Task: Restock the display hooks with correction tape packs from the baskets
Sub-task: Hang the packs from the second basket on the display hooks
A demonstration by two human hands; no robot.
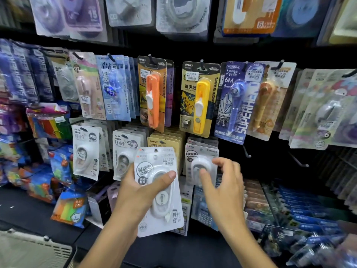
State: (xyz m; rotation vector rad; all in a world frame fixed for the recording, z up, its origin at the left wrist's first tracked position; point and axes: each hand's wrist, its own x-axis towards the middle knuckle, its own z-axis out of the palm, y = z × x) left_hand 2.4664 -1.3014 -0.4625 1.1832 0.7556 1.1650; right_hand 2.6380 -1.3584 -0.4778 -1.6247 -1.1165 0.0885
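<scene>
Left hand (135,190) grips a white tape pack (158,192), thumb across its blister, held in front of the lower hooks. Right hand (222,182), fingers spread and relaxed, touches the front hung pack (201,165) just beside it. A basket (32,250) sits lower left.

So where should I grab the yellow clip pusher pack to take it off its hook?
Take the yellow pack by its bottom edge, coming from the front. It hangs flat from the hook, and its lower card edges stick out clear of the neighbours.
</scene>
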